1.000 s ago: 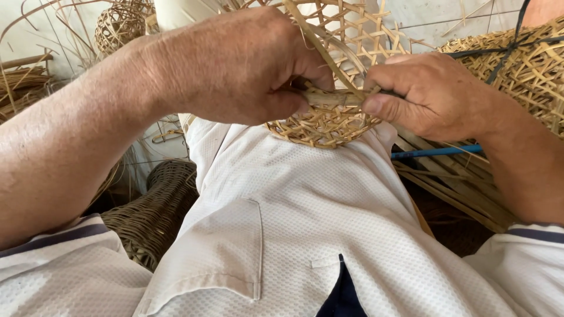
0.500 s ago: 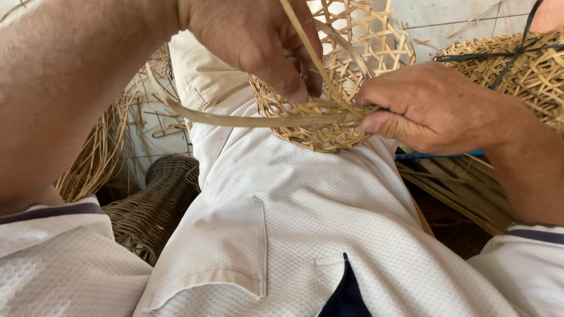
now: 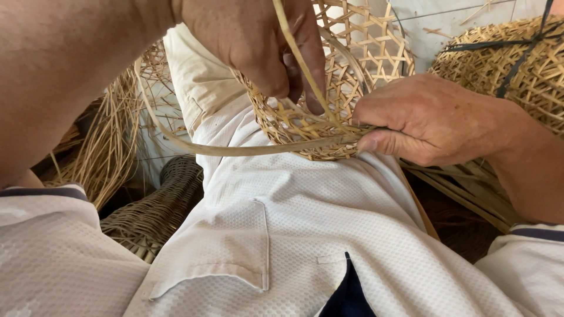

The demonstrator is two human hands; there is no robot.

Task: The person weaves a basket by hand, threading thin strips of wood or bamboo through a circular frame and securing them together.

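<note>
Left hand: the left hand (image 3: 258,44) was held above the basket, knuckles toward the camera, its fingers curled down and pinched on a thin cane strip (image 3: 296,53) that ran up past the top edge of the view.
Right hand: the right hand (image 3: 429,120) was laid against the basket's near rim, its fingers clenched and the thumb pressed on the rim where the strips met.
Basket: a half-woven cane basket (image 3: 329,111) with an open lattice weave was rested on the white-clad lap (image 3: 305,211), tilted so that its inside faced the left hand.
Long strip: a flat cane strip (image 3: 235,149) was bent in a wide loop from the rim under the right thumb, across the lap and up to the left behind the forearm; its far end was hidden.
To the right: a stack of finished lattice baskets (image 3: 517,64), bound by a dark cord, was seen just behind the right wrist.
To the left: loose cane strands (image 3: 108,141) were hung in a bundle beside the leg, and a darker wicker basket (image 3: 158,205) was set below them.
</note>
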